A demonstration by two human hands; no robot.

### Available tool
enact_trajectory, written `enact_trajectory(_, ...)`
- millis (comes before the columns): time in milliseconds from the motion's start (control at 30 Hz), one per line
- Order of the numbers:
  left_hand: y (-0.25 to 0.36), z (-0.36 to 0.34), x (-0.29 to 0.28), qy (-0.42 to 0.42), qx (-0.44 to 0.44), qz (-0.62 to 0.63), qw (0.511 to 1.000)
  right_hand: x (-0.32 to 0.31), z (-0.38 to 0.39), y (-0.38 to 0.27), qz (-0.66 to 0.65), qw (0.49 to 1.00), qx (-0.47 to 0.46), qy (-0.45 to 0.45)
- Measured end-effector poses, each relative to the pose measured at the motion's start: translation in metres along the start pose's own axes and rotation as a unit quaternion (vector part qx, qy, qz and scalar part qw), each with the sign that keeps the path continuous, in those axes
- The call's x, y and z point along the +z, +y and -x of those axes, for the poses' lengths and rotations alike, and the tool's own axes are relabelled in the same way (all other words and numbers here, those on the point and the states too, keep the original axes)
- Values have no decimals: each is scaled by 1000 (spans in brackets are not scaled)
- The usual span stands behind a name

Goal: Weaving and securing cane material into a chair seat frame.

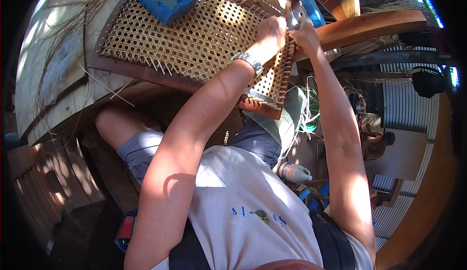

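Right hand grips a shiny metal tool, kinda blurry; left hand's by the cane panel, fingers hidden, can't tell its grip.

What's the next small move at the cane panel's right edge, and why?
Probably ease the metal tool slightly along the wooden frame: the right hand appears to hold it, the left hand is close beside, and short cane ends line that edge. What its tip touches is too small to tell.
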State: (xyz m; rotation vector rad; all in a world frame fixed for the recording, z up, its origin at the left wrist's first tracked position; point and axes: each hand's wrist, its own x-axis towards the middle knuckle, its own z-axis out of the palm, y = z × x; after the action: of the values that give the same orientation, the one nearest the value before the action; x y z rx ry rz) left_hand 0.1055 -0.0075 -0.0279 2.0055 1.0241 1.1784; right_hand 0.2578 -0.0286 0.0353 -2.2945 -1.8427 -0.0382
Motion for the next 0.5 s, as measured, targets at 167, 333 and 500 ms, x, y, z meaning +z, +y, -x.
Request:
enact_trajectory(167, -1, -4, 0, -8, -32, 40, 999, -6, -9, 5, 73, 996, -59, -5)
enact_trajectory(333, -2, 0, 8, -27, -12, 25, 999, -47, 2, -22, 147, 977, -118, 96)
enact_trajectory(500, -8, 5, 28, 37, 69, -2, 997, -81, 99, -28, -96, 983, 17, 156)
